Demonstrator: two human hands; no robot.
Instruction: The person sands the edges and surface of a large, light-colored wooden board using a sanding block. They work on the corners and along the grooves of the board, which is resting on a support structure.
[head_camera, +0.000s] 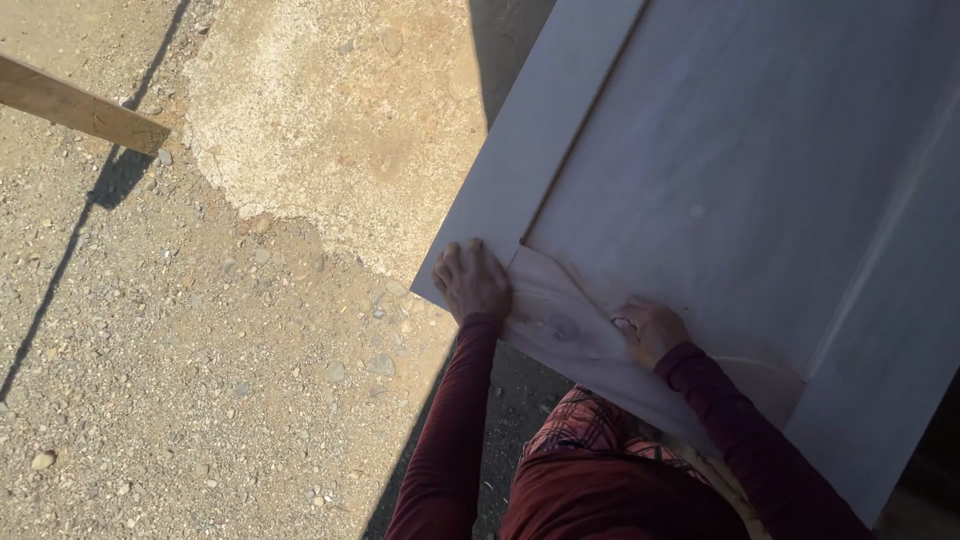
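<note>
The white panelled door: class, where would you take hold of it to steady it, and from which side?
Probably the near bottom rail of the white panelled door, from the person's own side. That flat frame edge overhangs the gravel ground, so fingers can wrap its corner. The left hand lies flat on that corner; the right hand presses further along the rail. The recessed centre panel offers no grip.

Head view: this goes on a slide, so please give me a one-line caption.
Left hand lies flat on the corner of a white framed panel, right hand works its sanded bare-wood patch, over gravel.
</note>
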